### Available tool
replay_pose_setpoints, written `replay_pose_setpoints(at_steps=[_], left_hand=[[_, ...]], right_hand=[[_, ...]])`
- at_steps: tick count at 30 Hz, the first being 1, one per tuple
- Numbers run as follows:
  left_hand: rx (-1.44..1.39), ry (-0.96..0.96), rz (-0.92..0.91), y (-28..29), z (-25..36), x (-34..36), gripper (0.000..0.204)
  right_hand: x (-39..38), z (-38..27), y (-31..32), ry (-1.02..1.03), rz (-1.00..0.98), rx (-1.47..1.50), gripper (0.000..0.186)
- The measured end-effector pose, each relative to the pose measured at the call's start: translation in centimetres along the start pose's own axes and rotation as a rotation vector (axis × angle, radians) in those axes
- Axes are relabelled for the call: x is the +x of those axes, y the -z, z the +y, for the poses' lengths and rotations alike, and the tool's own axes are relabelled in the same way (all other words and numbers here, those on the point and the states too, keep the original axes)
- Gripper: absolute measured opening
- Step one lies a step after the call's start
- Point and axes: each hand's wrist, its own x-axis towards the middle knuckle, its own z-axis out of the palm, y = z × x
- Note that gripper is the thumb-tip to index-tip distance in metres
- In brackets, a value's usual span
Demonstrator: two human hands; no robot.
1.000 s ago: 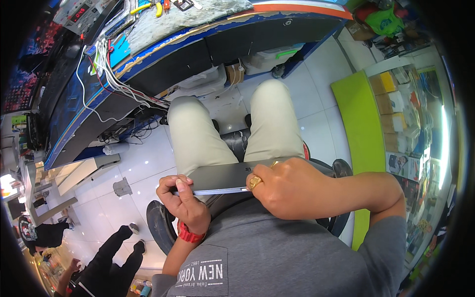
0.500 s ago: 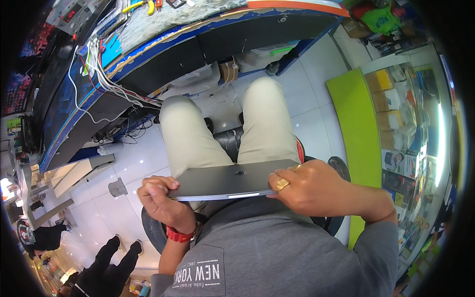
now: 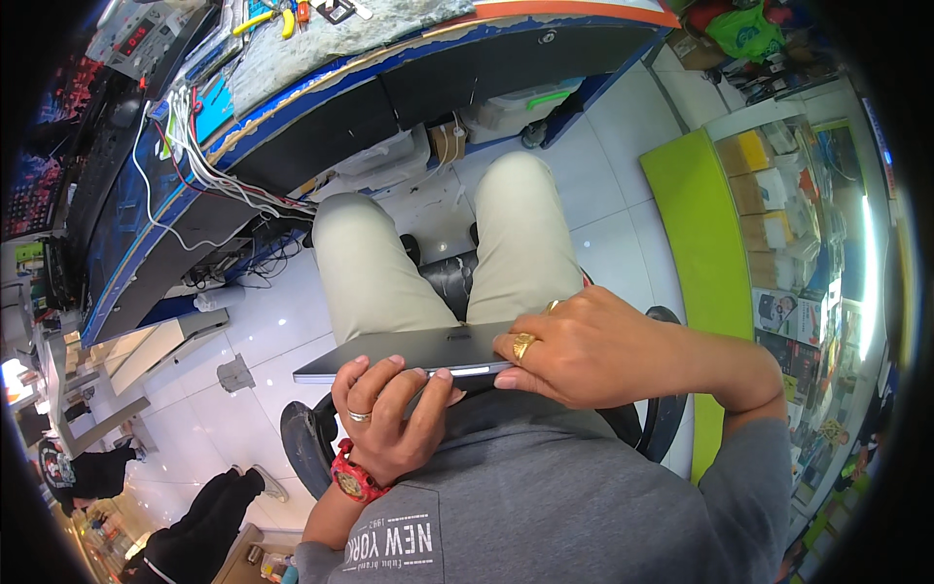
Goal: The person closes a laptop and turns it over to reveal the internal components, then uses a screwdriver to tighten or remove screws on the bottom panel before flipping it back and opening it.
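Observation:
A slim dark grey laptop [image 3: 404, 346], lid closed, rests across my lap with its long edge facing my body. My left hand [image 3: 397, 417], with a ring and a red wristwatch [image 3: 356, 477], curls its fingertips over that near edge, left of a bright strip. At the laptop's right end my right hand [image 3: 589, 352], wearing gold rings, grips the corner with fingers on the lid and the thumb at the near edge. The laptop's right end is hidden under this hand.
A curved workbench [image 3: 341, 58] with pliers [image 3: 285, 21] and tools stands ahead. White cables [image 3: 190, 146] hang off its left side. To the right are a green panel [image 3: 696, 282] and a glass display case [image 3: 788, 224]. A person in black trousers [image 3: 199, 526] is at lower left.
My left hand has moved from the laptop's left end to the middle of its near edge. My right hand has shifted left with the laptop, which now lies further left.

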Motion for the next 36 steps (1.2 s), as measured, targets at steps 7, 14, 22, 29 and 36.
replay_pose_setpoints(at_steps=[7, 14, 22, 29, 36], left_hand=[[-0.015, -0.025, 0.052, -0.9, 0.1, -0.8, 0.017], [0.010, -0.001, 0.095, -1.0, 1.0, -0.5, 0.020], [-0.069, -0.114, 0.105, -0.3, 0.9, -2.5, 0.021], [-0.048, -0.154, 0.143, -0.5, 0.4, -3.2, 0.021], [-0.026, -0.138, 0.138, -0.4, 0.4, -3.3, 0.025]], right_hand=[[2.1, -0.4, 0.1, 0.111, -0.038, 0.009, 0.029], [2.6, -0.2, -0.5, 0.158, 0.109, -0.151, 0.033], [5.9, 5.4, 0.1, -0.190, 0.142, -0.194, 0.042], [10.4, 13.0, -2.0, -0.504, 0.167, -0.024, 0.048], [9.3, 14.8, -5.0, -0.290, 0.439, -0.262, 0.030]])
